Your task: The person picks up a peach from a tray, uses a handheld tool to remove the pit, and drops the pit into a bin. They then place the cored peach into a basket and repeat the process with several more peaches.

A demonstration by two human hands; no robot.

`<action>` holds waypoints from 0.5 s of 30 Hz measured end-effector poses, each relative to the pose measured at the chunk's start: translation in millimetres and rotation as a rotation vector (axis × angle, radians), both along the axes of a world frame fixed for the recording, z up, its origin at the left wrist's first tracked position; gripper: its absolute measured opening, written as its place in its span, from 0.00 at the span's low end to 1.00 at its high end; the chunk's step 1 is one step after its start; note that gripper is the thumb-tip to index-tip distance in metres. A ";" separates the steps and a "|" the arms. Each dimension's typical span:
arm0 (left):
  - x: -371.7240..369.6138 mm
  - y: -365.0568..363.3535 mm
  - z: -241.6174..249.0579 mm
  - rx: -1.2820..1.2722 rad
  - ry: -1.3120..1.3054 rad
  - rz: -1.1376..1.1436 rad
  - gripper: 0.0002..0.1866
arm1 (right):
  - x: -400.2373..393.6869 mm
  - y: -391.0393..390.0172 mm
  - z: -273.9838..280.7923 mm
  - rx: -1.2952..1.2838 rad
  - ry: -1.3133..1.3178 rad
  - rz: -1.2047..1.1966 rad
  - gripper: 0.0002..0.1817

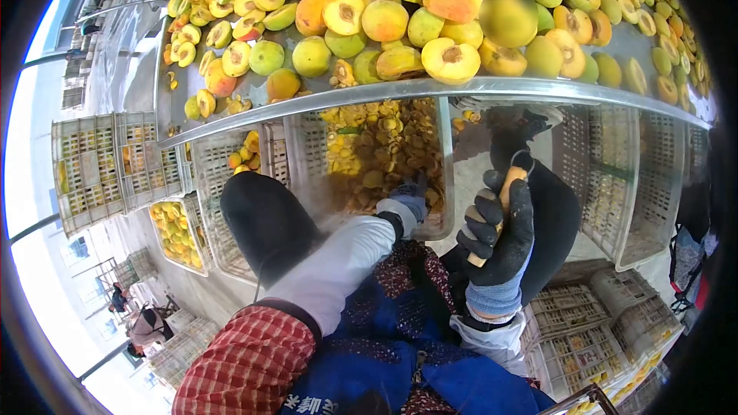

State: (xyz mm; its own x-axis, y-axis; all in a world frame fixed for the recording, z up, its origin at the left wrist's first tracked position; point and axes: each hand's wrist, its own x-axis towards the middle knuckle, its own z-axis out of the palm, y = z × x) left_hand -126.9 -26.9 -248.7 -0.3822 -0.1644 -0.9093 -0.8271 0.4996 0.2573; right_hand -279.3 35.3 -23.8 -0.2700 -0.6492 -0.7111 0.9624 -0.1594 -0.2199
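My right hand (496, 223) wears a dark glove with a blue cuff. It is closed around the wooden handle of a pitting tool (513, 178) with a curved metal loop at its top end. My left hand (409, 198), also gloved, reaches down into a plastic crate (447, 161) below the table edge. The crate holds yellow fruit pieces and brown scraps (396, 142). The left fingers are dark and blurred against the scraps, so their grip is not clear. Above both hands, halved and whole yellow-orange peaches or apricots (450, 60) cover the metal table.
The table's raised metal rim (369, 96) runs across in front of me. Plastic crates (88, 169) stand at the left, one with yellow fruit (178, 232). A tall crate (615, 177) and stacked crates (576, 323) are at the right. Other people (150, 328) sit at the far lower left.
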 end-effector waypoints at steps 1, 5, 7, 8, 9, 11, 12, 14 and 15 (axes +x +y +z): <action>2.8 -0.3 3.0 0.032 0.029 0.031 0.37 | 1.6 0.9 -2.9 -0.054 -0.036 0.004 0.18; 29.1 -5.3 -32.8 -0.010 0.203 0.135 0.34 | 7.7 1.1 1.1 -0.050 -0.039 0.014 0.19; 30.8 -9.8 -24.6 -0.068 0.358 0.217 0.31 | 10.6 3.8 0.5 -0.038 -0.024 -0.001 0.19; 32.9 -13.2 -19.6 -0.071 0.364 0.217 0.31 | 11.3 6.8 -4.8 -0.034 0.012 0.032 0.18; 17.1 -30.8 46.6 -0.054 0.323 0.415 0.31 | 13.7 9.3 -9.1 -0.030 0.048 0.061 0.17; 20.9 -45.1 107.8 -0.203 0.403 0.520 0.30 | 26.0 9.0 -13.3 0.045 0.260 0.144 0.16; 32.3 -46.4 122.1 -0.370 0.519 0.424 0.31 | 32.3 8.3 -14.7 0.127 0.464 0.229 0.16; 44.6 -54.8 182.6 -0.234 0.646 0.451 0.28 | 42.4 5.2 -12.8 -0.015 0.475 0.315 0.16; 49.5 -52.7 212.2 -0.221 0.754 0.485 0.27 | 53.0 -0.7 -11.5 -0.022 0.575 0.373 0.18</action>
